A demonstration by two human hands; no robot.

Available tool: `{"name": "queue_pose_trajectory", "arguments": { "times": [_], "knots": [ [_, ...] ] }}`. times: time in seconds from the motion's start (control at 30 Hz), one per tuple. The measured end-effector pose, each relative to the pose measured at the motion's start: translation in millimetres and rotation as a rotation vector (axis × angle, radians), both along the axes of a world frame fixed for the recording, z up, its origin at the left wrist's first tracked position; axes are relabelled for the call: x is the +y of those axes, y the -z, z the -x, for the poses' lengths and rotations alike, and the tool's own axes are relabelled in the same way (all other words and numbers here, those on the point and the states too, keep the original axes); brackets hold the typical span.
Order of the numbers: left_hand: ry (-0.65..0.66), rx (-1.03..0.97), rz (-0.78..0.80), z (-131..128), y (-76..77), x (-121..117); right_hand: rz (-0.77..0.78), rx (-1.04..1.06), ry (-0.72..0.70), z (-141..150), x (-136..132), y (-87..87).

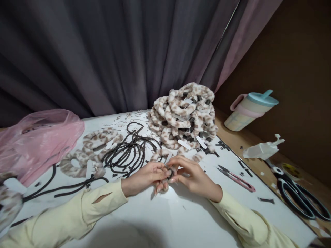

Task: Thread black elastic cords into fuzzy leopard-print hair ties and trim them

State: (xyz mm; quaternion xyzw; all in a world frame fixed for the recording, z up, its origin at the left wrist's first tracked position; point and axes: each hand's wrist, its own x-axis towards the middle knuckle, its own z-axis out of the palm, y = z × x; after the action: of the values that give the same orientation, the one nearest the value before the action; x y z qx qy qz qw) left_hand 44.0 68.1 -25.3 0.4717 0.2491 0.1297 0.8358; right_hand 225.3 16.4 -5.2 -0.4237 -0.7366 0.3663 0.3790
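My left hand [144,175] and my right hand [190,174] meet at the middle of the white table [160,220]. Both pinch one fuzzy brown-and-cream hair tie [167,176] with a dark band at its centre. Both arms wear pale yellow sleeves. A tangle of black elastic cords [129,151] lies just behind my left hand. A big heap of finished fuzzy hair ties [184,117] with white tags rises behind my right hand.
Loose fuzzy ties [85,155] lie at left beside a pink plastic bag [36,137]. Small pink snips [238,179] lie right of my hands. Large black scissors [297,196], crumpled white paper [261,150] and a lidded cup [249,110] sit on the wooden ledge. Dark curtains hang behind.
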Motion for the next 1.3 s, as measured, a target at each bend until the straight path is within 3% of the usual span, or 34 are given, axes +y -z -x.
{"name": "queue_pose_trajectory", "arguments": {
  "times": [0.5, 0.6, 0.7, 0.8, 0.93, 1.3],
  "knots": [
    [-0.032, -0.002, 0.022, -1, 0.9, 1, -0.030, -0.022, -0.023, 0, -1, -1.3],
    [-0.098, -0.008, 0.050, -1, 0.3, 2, -0.050, -0.038, 0.046, -3, -1, -5.3],
    [-0.125, 0.014, 0.045, -2, -1.9, 1, -0.125, -0.182, 0.106, -3, -2, -7.0],
    [-0.130, 0.042, -0.004, -4, -5.2, -2, -0.086, -0.315, 0.049, 1, -4, -5.2],
    [-0.117, 0.077, -0.034, -5, -7.6, -4, -0.027, -0.332, -0.035, 5, -5, -1.5],
    [-0.152, 0.059, -0.053, -4, -4.2, -4, -0.109, -0.411, -0.065, -7, -3, -8.5]
  ]
}}
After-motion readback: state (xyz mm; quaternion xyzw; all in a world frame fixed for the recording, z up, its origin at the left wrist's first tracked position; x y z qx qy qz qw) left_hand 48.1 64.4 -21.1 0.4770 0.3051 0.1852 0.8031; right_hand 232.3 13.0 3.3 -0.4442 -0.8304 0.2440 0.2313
